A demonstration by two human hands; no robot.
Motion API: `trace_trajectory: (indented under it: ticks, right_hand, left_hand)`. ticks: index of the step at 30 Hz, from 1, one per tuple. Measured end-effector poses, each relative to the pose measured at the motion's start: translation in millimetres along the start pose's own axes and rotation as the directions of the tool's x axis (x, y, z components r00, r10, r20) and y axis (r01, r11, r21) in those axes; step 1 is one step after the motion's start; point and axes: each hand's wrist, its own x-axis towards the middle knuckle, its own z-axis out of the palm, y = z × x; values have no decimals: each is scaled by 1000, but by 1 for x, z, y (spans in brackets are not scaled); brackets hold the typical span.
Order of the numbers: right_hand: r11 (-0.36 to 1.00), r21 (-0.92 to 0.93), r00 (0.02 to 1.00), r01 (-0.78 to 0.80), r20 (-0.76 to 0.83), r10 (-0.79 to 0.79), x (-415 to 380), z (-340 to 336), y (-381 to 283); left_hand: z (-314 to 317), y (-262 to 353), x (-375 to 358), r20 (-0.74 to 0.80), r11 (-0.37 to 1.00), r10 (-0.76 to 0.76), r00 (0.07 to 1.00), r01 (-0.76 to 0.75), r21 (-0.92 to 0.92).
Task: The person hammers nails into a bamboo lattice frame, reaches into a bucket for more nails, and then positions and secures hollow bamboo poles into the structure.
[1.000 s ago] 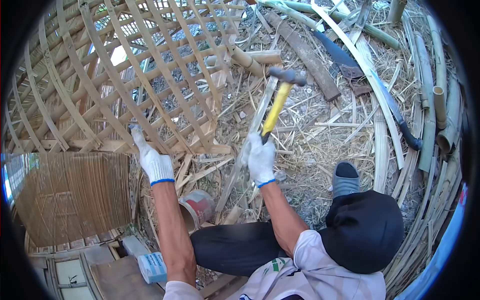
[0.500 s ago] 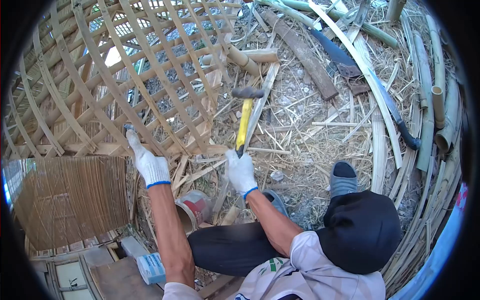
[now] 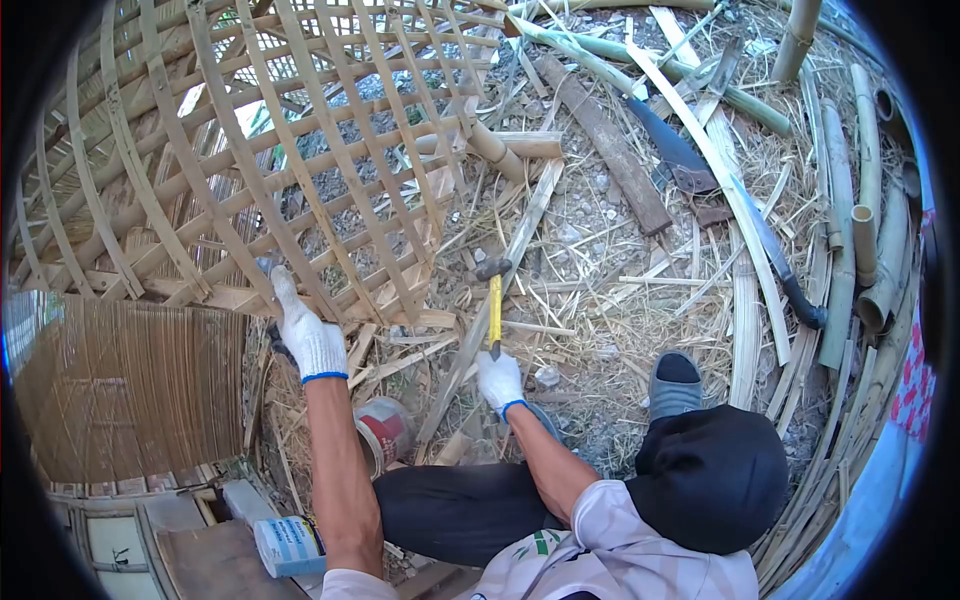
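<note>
Lower in the frame than half a second ago, a yellow-handled hammer (image 3: pixel 495 312) sits near the center, its dark head now closer to the wearer's right hand (image 3: pixel 499 381) and its handle appearing shorter to the camera. The gloved right hand is closed around the handle's lower end. At left, the gloved left hand (image 3: pixel 312 338) remains at the bottom edge of a bamboo lattice (image 3: pixel 236 140), which fills the upper left; whether its fingers grip anything there cannot be told. The view itself has shifted slightly.

The hammer looks stiff and head-heavy, best held low on the handle with a firm wrap, since knit gloves could slip on a smooth grip. The lattice appears light and springy, its thin slats likely to flex or split under a hard knock; its wooden bottom rail (image 3: pixel 436 318) seems the sturdier place to take hold. A bucket (image 3: pixel 386 430) lies beside the wearer's knee, lower center.
</note>
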Motion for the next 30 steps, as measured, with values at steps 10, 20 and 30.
trace_trajectory:
  ticks: [10,20,30]
  right_hand:
    - [932,-361,948,44,-280,-153,-2,-51,-47]
    - [785,-506,828,358,-216,-517,7,-40,-44]
    - [813,-439,762,382,-348,-546,10,-87,-145]
  left_hand:
    - [6,-2,-1,-59,1000,10,998,-9,15]
    - [10,4,-10,-51,997,37,998,-33,72]
    - [-8,-11,-1,74,989,93,993,-100,109]
